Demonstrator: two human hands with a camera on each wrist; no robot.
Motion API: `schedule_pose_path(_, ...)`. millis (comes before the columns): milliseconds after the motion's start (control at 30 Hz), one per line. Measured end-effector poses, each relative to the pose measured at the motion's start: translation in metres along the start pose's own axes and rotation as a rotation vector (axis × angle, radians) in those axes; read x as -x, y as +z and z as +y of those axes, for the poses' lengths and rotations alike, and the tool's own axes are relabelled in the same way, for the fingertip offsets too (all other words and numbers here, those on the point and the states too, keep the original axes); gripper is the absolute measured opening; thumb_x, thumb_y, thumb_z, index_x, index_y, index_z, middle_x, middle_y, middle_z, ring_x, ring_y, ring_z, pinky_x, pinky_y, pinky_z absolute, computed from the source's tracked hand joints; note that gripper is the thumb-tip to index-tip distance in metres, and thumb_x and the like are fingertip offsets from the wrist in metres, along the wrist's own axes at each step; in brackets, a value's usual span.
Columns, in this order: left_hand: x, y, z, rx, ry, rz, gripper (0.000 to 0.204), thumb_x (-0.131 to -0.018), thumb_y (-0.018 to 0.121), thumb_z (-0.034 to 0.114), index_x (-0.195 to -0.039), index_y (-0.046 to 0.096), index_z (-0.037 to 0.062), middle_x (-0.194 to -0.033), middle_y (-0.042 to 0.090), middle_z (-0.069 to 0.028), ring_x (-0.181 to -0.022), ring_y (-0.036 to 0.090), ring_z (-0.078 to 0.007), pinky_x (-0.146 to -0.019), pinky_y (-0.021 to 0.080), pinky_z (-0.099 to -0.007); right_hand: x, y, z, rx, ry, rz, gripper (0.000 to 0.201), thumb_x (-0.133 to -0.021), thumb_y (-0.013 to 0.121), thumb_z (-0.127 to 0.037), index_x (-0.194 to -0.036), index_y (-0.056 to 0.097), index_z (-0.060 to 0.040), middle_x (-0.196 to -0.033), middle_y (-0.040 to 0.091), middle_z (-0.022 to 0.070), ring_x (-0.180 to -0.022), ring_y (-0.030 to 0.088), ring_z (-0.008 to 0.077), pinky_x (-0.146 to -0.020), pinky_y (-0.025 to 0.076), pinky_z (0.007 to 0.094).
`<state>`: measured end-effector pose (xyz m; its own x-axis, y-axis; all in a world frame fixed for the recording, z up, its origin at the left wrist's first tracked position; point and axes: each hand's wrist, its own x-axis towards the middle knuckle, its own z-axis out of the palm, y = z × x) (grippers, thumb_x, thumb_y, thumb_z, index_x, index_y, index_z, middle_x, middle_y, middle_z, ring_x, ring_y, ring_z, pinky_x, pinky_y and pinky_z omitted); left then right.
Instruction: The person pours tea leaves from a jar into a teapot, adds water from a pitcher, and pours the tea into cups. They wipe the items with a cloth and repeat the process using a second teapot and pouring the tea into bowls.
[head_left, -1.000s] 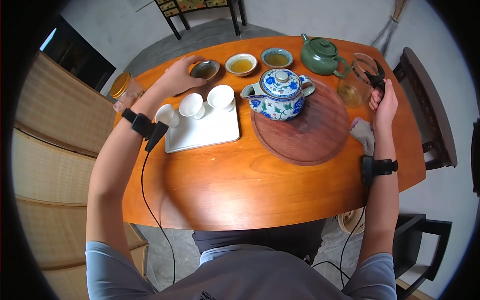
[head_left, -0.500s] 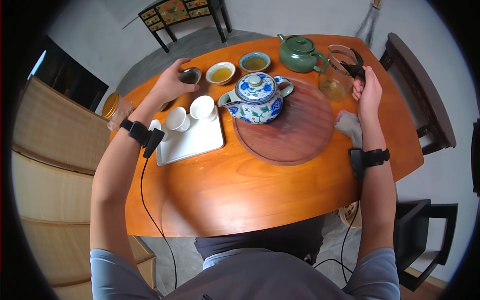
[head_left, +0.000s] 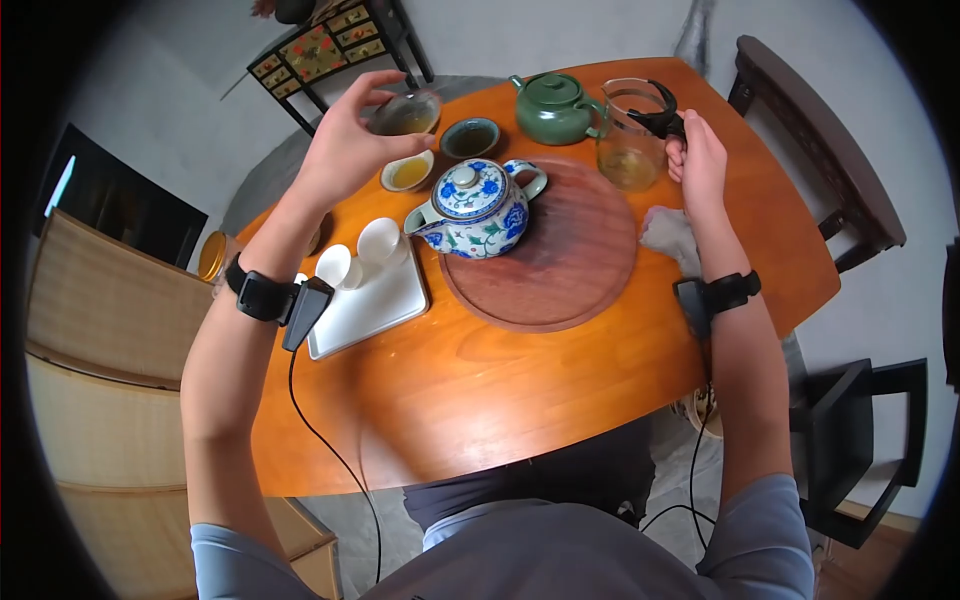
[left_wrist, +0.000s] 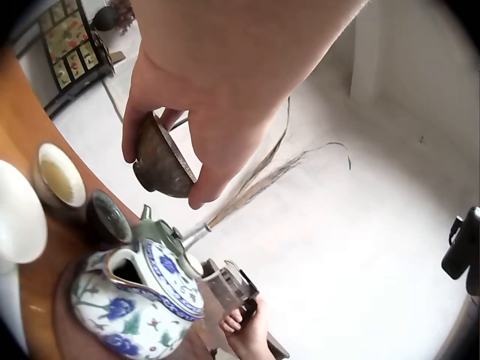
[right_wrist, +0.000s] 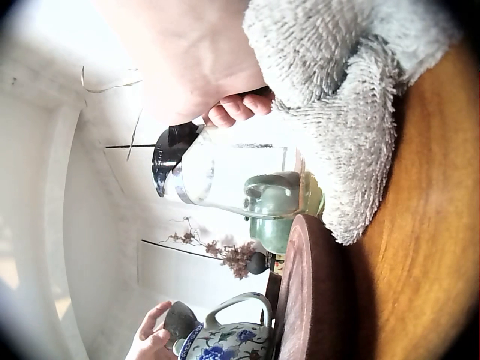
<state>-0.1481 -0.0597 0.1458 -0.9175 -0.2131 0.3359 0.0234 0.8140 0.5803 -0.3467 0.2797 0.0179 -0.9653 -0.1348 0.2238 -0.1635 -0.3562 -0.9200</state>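
Note:
My left hand [head_left: 345,150] grips a dark brown tea bowl [left_wrist: 163,161] between thumb and fingers, raised above the table, with tea showing inside. Under it in the head view are a pale tea bowl [head_left: 409,173] of yellow tea and a blue-green tea bowl [head_left: 470,138]. On the right, my right hand [head_left: 702,160] holds the black handle of a glass pitcher [head_left: 628,150] with some pale tea at its bottom. Between the hands, a blue-and-white teapot [head_left: 478,215] sits on a round wooden board [head_left: 560,285].
A green teapot [head_left: 553,112] stands at the back edge. White cups [head_left: 381,242] stand on a white tray [head_left: 375,318] at left, near a gold-lidded jar [head_left: 213,256]. A grey cloth [head_left: 670,234] lies beside my right wrist. Cables hang from both wrists.
My left hand has lifted the dark tea bowl off the table and carried it rightward over the other bowls. My right hand keeps its hold on the pitcher. The head view has turned.

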Motion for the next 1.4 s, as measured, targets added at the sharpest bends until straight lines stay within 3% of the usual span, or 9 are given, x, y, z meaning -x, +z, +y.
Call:
schedule_pose_path(100, -0.014, 0.015, 0.02, -0.062, 0.121, 0.017, 0.084, -0.072, 0.095, 0.031, -0.143, 0.057, 0.0087, -0.131, 0.066, -0.0171, -0.11, 0.069, -0.0222, -0.094, 0.057, -0.0356, -0.003, -0.004, 0.002, 0.035, 0.009, -0.016, 0.039, -0.113, 0.049, -0.034, -0.127, 0.064, -0.0008, -0.065, 0.047, -0.0026, -0.049, 0.035, 0.0041, -0.045, 0.025, 0.0224)
schedule_pose_path(167, -0.02, 0.024, 0.044, 0.015, 0.095, -0.045, 0.078, -0.079, 0.092, 0.027, -0.146, 0.055, 0.0111, -0.135, 0.064, -0.0141, -0.119, 0.067, -0.028, -0.101, 0.057, -0.0378, -0.002, -0.002, 0.002, 0.039, -0.004, -0.027, 0.038, -0.113, 0.05, -0.033, -0.126, 0.064, -0.0007, -0.064, 0.047, -0.0026, -0.049, 0.034, 0.0038, -0.044, 0.024, 0.0228)
schedule_pose_path(200, -0.024, 0.029, 0.049, 0.014, 0.137, -0.053, 0.078, -0.079, 0.092, 0.028, -0.145, 0.055, 0.0098, -0.135, 0.063, -0.0142, -0.12, 0.067, -0.0267, -0.1, 0.057, -0.0378, -0.002, -0.003, 0.003, 0.011, -0.011, -0.015, 0.034, -0.109, 0.057, -0.034, -0.115, 0.071, -0.004, -0.064, 0.049, -0.0046, -0.051, 0.037, 0.0032, -0.046, 0.025, 0.0235)
schedule_pose_path(300, -0.042, 0.048, 0.06, 0.0, 0.205, -0.048, 0.078, -0.08, 0.092, 0.028, -0.146, 0.054, 0.0091, -0.134, 0.064, -0.0156, -0.119, 0.067, -0.0248, -0.1, 0.057, -0.0381, -0.002, -0.001, 0.002, 0.012, -0.022, 0.008, 0.034, -0.109, 0.058, -0.034, -0.11, 0.072, -0.0035, -0.065, 0.05, -0.0042, -0.052, 0.04, 0.0039, -0.047, 0.028, 0.0236)
schedule_pose_path(333, -0.048, 0.054, 0.064, 0.034, 0.231, -0.033, 0.089, -0.072, 0.094, 0.041, -0.145, 0.056, 0.0078, -0.131, 0.067, -0.0197, -0.117, 0.066, -0.0269, -0.099, 0.055, -0.0386, -0.003, -0.003, 0.003, 0.017, -0.022, 0.014, 0.034, -0.108, 0.06, -0.034, -0.106, 0.073, -0.0029, -0.066, 0.053, -0.0035, -0.055, 0.044, 0.0045, -0.05, 0.032, 0.0236)
schedule_pose_path(500, -0.071, 0.083, 0.082, 0.039, 0.282, -0.071, 0.091, -0.072, 0.094, 0.042, -0.145, 0.055, 0.0054, -0.132, 0.067, -0.0217, -0.122, 0.066, -0.0303, -0.102, 0.054, -0.0396, -0.004, -0.003, 0.005, 0.021, -0.036, 0.029, 0.033, -0.107, 0.062, -0.032, -0.103, 0.072, -0.0012, -0.068, 0.054, -0.0028, -0.06, 0.048, 0.0054, -0.054, 0.037, 0.0243)
schedule_pose_path(600, -0.079, 0.098, 0.096, -0.004, 0.337, -0.054, 0.081, -0.078, 0.092, 0.03, -0.146, 0.055, 0.0077, -0.132, 0.067, -0.0168, -0.116, 0.068, -0.024, -0.099, 0.057, -0.0358, -0.004, -0.002, 0.005, 0.052, -0.068, 0.026, 0.035, -0.107, 0.062, -0.033, -0.101, 0.071, 0.0007, -0.069, 0.055, -0.002, -0.063, 0.049, 0.0068, -0.059, 0.04, 0.026)
schedule_pose_path(1200, -0.096, 0.122, 0.14, -0.298, 0.448, -0.06, 0.075, -0.076, 0.091, 0.03, -0.14, 0.056, 0.0116, -0.13, 0.069, -0.0195, -0.118, 0.071, -0.0335, -0.1, 0.056, -0.041, -0.001, 0.001, 0.002, 0.073, -0.119, 0.033, 0.036, -0.106, 0.062, -0.035, -0.1, 0.071, -0.0006, -0.073, 0.058, -0.0036, -0.068, 0.053, 0.0073, -0.063, 0.045, 0.0264)
schedule_pose_path(1400, -0.099, 0.123, 0.144, -0.382, 0.542, -0.044, 0.071, -0.075, 0.089, 0.026, -0.137, 0.057, 0.0137, -0.129, 0.07, -0.0132, -0.117, 0.069, -0.0342, -0.098, 0.055, -0.0428, 0.001, 0.0, 0.0, 0.115, -0.126, 0.028, 0.037, -0.107, 0.062, -0.036, -0.103, 0.072, -0.0001, -0.073, 0.06, -0.0026, -0.069, 0.054, 0.0076, -0.064, 0.045, 0.0273)
